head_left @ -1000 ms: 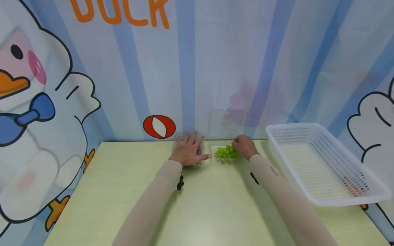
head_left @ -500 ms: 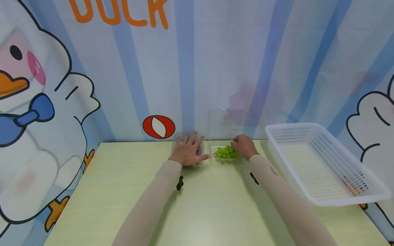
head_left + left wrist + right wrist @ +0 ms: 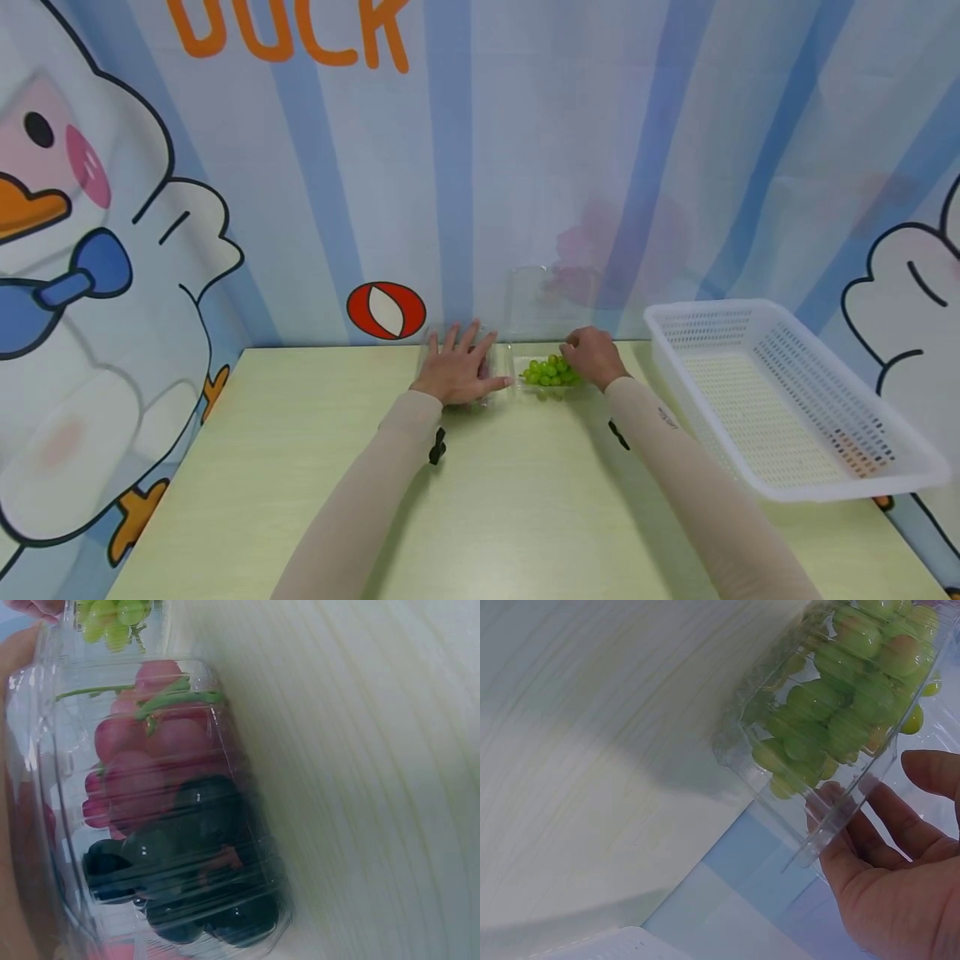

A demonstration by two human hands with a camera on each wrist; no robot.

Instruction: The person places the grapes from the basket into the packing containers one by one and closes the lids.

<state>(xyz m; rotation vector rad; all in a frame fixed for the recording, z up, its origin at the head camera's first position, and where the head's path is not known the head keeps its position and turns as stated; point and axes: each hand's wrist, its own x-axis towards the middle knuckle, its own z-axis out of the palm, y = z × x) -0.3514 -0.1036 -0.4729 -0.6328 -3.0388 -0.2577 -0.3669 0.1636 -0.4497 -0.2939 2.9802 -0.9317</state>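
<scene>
My left hand (image 3: 459, 375) rests on a closed, clear plastic fruit box (image 3: 79, 772), its fingers straight and spread. Through the plastic in the left wrist view, red grapes (image 3: 135, 784) lie beside dark grapes (image 3: 214, 806). To the right, a second clear plastic box (image 3: 829, 832) holds a bunch of green grapes (image 3: 550, 371), and its lid (image 3: 551, 296) stands raised against the backdrop. My right hand (image 3: 594, 357) holds this box at its right end. Bent fingers (image 3: 896, 817) show at the rim in the right wrist view, with the thumb apart from the grapes.
A white perforated basket (image 3: 697, 417) stands at the right of the pale wooden table (image 3: 315, 467). Behind the table's back edge hangs a blue-striped cloth (image 3: 510, 167) printed with ducks. Both boxes sit close to that edge, side by side.
</scene>
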